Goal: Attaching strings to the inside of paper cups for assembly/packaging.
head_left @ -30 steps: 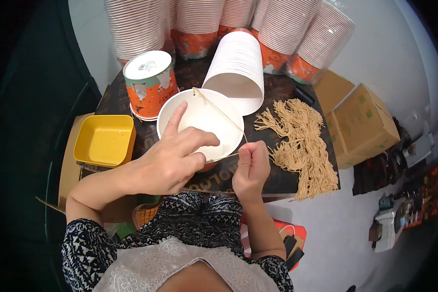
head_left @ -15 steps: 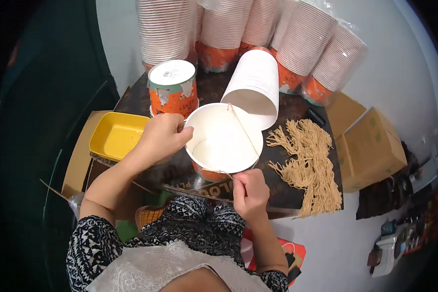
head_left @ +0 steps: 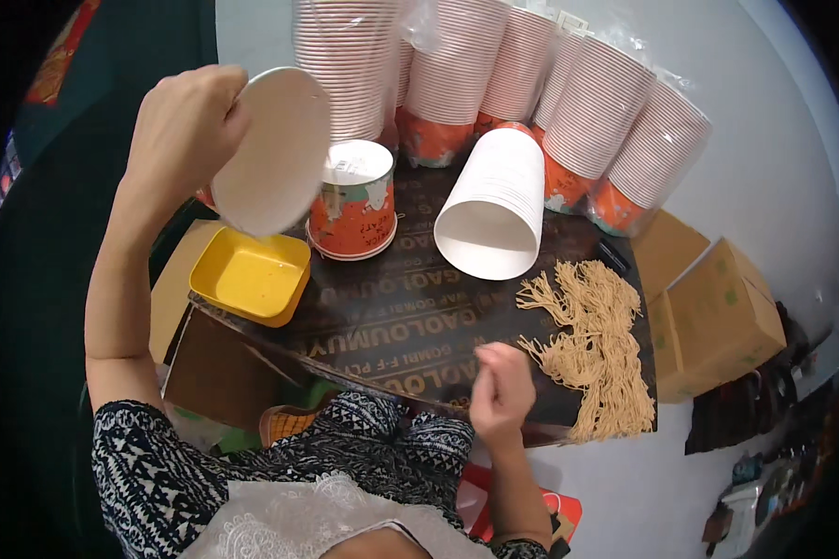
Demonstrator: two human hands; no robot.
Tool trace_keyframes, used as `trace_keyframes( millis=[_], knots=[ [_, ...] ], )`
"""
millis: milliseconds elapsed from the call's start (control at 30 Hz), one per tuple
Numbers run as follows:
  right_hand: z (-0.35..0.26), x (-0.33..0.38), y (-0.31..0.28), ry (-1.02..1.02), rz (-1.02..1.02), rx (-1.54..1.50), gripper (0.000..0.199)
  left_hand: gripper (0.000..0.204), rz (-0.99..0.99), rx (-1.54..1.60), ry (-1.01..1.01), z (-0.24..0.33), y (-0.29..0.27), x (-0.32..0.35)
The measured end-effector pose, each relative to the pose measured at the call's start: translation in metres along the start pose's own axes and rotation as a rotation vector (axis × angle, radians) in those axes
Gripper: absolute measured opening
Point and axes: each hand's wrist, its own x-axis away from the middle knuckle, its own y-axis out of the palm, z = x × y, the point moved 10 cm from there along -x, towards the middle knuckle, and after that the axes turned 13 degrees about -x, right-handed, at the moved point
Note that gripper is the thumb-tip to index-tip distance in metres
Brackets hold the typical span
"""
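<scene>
My left hand (head_left: 191, 116) is raised at the upper left, its fingers closed on the rim of a white-lined paper bucket (head_left: 275, 154). The bucket is tipped on its side, mouth toward the right, with a little of its orange outside showing under my wrist. My right hand (head_left: 502, 391) is curled closed over the table's front edge; no cord or other thing shows in it. Beside it on the right lies a bundle of tan cords (head_left: 606, 373). Upside-down orange printed buckets (head_left: 352, 224) stand just right of the raised bucket.
Nested white buckets (head_left: 494, 186) lie on their side on the dark table (head_left: 382, 312). Behind them stand tall plastic-wrapped bucket stacks (head_left: 340, 74). A yellow tray (head_left: 275, 315) sits at the left edge. A black object (head_left: 613, 256) lies behind the cords. Cardboard boxes (head_left: 727, 307) stand to the right.
My left hand has lifted the bucket from the table's middle up to the left and tipped it. My right hand has let go of the bucket's cord and stays near the front edge.
</scene>
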Motion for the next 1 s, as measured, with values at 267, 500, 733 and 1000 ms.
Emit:
trace_keyframes(
  millis=[267,500,733,1000],
  knots=[
    [0.014,-0.104,0.130,-0.146,-0.433,0.064,0.049,0.008,0.050,-0.505,0.226,0.004,0.066,-0.024],
    [0.032,-0.159,0.200,-0.277,-0.370,0.093,0.039,0.011,0.063,-0.602,0.456,0.052,0.106,-0.004],
    [0.034,-0.156,0.193,-0.259,-0.404,0.172,0.021,0.013,0.002,-0.641,0.558,0.091,0.135,0.009],
    [0.015,-0.132,0.160,-0.280,-0.332,0.107,0.024,0.014,0.091,-0.593,0.677,0.159,0.127,0.012]
  ],
)
